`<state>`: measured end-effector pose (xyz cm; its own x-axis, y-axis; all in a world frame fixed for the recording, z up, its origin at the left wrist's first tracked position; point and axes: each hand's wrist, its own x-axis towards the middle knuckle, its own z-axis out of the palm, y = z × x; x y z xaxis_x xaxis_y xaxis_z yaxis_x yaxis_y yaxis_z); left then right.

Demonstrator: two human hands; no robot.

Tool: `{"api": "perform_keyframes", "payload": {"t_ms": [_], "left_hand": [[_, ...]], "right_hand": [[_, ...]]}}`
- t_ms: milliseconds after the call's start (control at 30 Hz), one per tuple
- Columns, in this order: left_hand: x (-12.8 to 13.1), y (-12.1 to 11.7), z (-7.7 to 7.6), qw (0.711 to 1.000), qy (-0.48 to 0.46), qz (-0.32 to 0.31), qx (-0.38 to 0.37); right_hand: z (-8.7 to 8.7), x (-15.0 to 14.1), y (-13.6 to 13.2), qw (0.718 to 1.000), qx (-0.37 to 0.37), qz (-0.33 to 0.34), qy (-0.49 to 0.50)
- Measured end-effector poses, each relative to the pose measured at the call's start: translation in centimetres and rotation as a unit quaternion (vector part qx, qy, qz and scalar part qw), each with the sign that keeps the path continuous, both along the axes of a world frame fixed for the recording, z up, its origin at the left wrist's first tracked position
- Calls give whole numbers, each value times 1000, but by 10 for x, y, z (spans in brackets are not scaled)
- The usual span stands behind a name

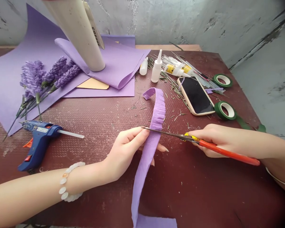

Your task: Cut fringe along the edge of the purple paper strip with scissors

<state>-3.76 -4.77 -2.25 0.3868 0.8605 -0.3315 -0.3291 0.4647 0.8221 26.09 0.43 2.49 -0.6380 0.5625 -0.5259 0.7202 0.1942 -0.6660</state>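
Paper strip [154, 117], lilac crepe, runs down the centre of the frame between the hands. Its upper end is fringed and curls over; its lower length is unfringed and runs off the bottom edge. Left hand [125, 152] pinches the strip, thumb in front and fingers [161, 148] behind, closed on the paper. Right hand [211, 139] holds the scissors [218, 148], its fingers curled shut around the orange handle. The blades lie nearly closed across the strip's edge. Step in hand, by judgement: snipping fringe along that edge. The next snip calls for opening the blades and feeding the uncut length to them.

Bracelet [66, 185] circles the left wrist. Glue gun [39, 145] lies lower left on the dark red table [85, 110]. Paper lavender [45, 79] rests on lilac sheets [14, 101] at upper left. Glue bottles [156, 68], wires [180, 65], phone [196, 95] and green tape rolls [225, 110] lie upper right.
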Motion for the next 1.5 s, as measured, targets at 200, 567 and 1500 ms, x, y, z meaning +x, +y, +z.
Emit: {"api": "perform_keyframes", "payload": {"t_ms": [200, 567, 1500], "left_hand": [[0, 1, 1, 1000, -2, 3, 0], [-4, -2, -2, 997, -78, -13, -1], [2, 6, 5, 998, 45, 26, 31]], "right_hand": [[-1, 1, -1, 1000, 3, 3, -4], [-7, 11, 18, 995, -89, 49, 2], [-7, 4, 2, 992, 82, -36, -83]]}}
